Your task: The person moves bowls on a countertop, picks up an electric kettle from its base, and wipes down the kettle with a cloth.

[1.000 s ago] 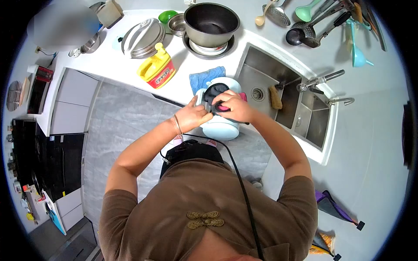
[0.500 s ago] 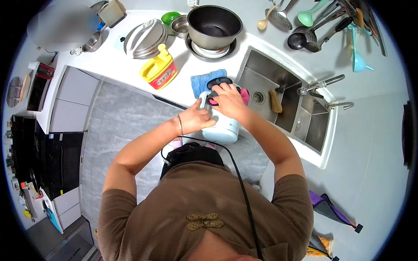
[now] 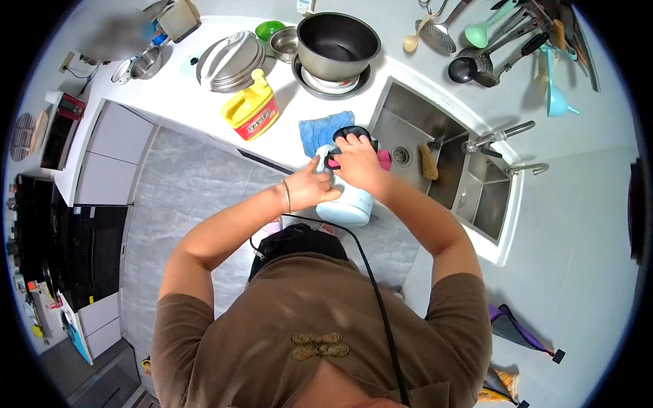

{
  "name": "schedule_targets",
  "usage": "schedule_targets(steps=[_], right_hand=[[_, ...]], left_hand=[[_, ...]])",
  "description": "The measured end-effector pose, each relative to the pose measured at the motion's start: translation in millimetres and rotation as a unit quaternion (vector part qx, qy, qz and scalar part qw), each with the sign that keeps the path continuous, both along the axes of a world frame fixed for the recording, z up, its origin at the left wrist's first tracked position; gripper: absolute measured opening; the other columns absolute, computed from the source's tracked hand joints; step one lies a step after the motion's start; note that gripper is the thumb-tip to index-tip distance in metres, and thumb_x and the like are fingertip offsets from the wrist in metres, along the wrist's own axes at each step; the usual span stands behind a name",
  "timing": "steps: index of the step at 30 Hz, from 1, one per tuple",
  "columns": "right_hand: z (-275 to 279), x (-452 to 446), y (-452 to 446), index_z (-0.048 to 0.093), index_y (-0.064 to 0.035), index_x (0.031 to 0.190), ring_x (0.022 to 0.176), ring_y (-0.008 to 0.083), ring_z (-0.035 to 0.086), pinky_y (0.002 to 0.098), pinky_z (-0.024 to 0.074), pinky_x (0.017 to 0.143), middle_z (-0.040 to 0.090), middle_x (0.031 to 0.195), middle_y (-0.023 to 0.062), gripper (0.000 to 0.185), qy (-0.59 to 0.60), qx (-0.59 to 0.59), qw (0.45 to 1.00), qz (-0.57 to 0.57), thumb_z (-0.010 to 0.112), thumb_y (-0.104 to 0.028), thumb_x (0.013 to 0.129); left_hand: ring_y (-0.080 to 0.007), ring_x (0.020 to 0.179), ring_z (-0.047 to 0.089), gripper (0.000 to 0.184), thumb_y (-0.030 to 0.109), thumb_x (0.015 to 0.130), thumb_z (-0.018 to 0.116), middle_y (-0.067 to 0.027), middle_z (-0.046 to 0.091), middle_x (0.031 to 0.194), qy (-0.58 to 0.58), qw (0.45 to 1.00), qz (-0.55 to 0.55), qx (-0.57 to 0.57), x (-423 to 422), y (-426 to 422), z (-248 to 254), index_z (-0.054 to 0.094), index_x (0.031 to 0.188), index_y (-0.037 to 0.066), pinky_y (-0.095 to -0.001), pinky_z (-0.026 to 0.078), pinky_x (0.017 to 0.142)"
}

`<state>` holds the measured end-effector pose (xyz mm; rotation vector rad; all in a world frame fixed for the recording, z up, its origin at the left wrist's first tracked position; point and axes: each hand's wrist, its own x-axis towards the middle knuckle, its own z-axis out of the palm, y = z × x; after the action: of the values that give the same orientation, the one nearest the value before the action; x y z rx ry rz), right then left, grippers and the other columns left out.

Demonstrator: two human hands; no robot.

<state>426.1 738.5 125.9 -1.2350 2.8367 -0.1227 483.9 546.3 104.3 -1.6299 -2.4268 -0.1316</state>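
A light blue appliance or container [image 3: 345, 208], its exact kind unclear, is held at the counter's front edge, left of the sink. My left hand [image 3: 309, 187] is closed round its pale handle [image 3: 324, 158]. Over its upper part lies my right hand [image 3: 359, 162], closed on a black and pink item [image 3: 332, 162] that is partly hidden under the palm. A round black part [image 3: 355, 132] shows beyond my right fingertips. Just behind, a blue cloth [image 3: 325, 134] lies on the counter.
A yellow bottle [image 3: 251, 109] stands on the left counter [image 3: 170, 92]. Behind are stacked lids [image 3: 231, 62] and a large pot [image 3: 338, 46]. To the right is a sink [image 3: 401, 126] with a brush [image 3: 428, 162]. Utensils hang at upper right. A black cable [image 3: 377, 292] crosses my torso.
My right hand has shifted up and away over the appliance, and its fingers now reach the black part. The left hand has moved slightly right, still at the handle.
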Motion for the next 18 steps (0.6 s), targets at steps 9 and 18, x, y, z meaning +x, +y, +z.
schedule_targets(steps=[9,18], right_hand=[[-9,-25,41,0.069,-0.0037,0.105,0.102,0.0340,0.058,0.0398,0.0418,0.092,0.064,0.104,0.0169,0.044,-0.348,-0.122,0.929,-0.015,0.060,-0.042,0.086],[18,1,111,0.067,-0.0010,0.106,0.081,0.0162,0.066,0.0283,0.0536,0.075,0.070,0.093,0.0078,0.036,-0.509,-0.594,0.526,-0.334,0.058,-0.033,0.091]], left_hand=[[-0.0170,0.083,0.059,0.014,0.019,0.081,0.054,0.0028,0.056,0.073,-0.038,0.999,-0.017,0.011,8,-1,-5,0.052,0.095,0.018,-0.0631,0.038,0.101],[-0.0222,0.091,0.059,0.023,0.010,0.080,0.054,-0.0026,0.056,0.082,-0.118,0.989,0.057,0.066,3,-15,-16,0.053,0.102,0.015,-0.0590,0.037,0.102]])
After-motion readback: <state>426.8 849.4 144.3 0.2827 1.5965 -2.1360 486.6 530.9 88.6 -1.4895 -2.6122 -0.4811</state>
